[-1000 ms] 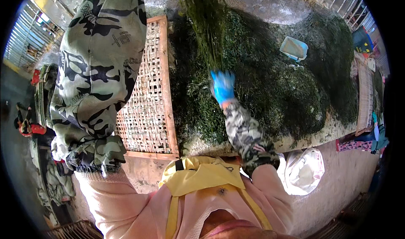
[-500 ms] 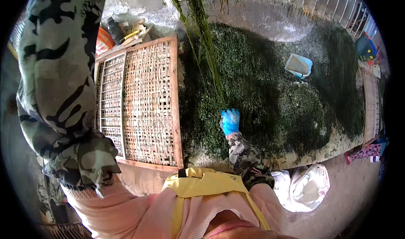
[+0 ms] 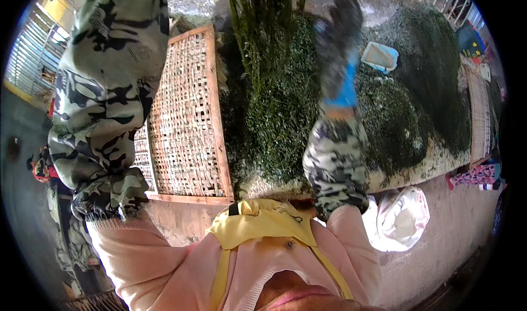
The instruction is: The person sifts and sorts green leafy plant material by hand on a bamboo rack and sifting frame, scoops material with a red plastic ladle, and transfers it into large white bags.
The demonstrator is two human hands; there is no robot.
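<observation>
My right hand (image 3: 339,50), in a blue glove with a dark grey palm, is raised with its fingers stretched out and smeared by motion. Nothing shows in it. Just to its left hang long wet green strands (image 3: 261,31) like seaweed, coming down from the top edge. They reach a big heap of dark green stringy seaweed-like matter (image 3: 280,119) below. My left arm, in a camouflage sleeve (image 3: 112,86), reaches up past the upper left edge, and its hand is out of view.
A wood-framed woven panel (image 3: 189,119) stands at the heap's left; a similar panel (image 3: 478,116) is at its right end. On the heap sits a blue-edged tray (image 3: 380,57). An opened white sack (image 3: 403,220) is at the near right. Metal railings (image 3: 450,6) run along the back.
My right hand has gone up from the heap, turning its dark palm into sight. The hanging strands have become a wider, thicker bunch. My left arm has shifted a little rightward.
</observation>
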